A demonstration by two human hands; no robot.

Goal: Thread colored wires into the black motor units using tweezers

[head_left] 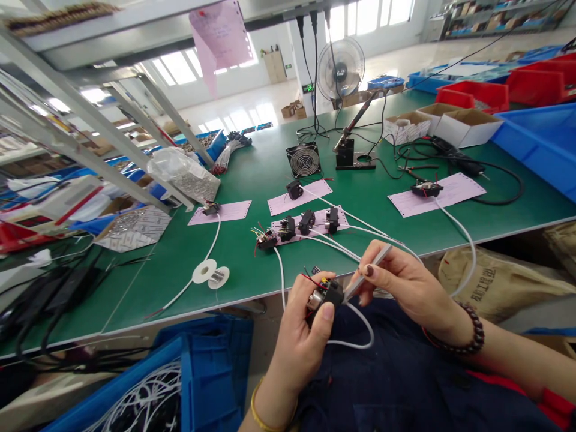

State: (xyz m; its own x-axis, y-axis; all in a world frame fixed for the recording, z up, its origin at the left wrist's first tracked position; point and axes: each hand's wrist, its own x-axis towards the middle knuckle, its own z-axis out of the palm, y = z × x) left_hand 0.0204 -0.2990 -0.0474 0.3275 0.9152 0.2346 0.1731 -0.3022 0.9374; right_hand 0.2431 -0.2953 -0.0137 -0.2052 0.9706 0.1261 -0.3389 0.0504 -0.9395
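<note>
Near the front edge of the bench, my left hand (310, 318) is closed around a small black wired module (332, 294) with red and yellow wires and a white cable (366, 330) hanging from it. My right hand (400, 279) pinches grey metal tweezers (369, 271), whose tips reach the module's right side; whether they grip anything is too small to tell. Just beyond my hands, several similar black modules (307, 222) rest on a pink slip (344, 221), white cables trailing from them. More lie on separate pink slips, one at the right (427, 189).
A soldering iron (355, 120) leans in its stand behind a small black fan (303, 161). A solder spool (211, 274) lies on the green bench (247, 264). Blue bins (211, 366) stand below left and at the right (540, 132). A metal rack (112, 132) rises at left.
</note>
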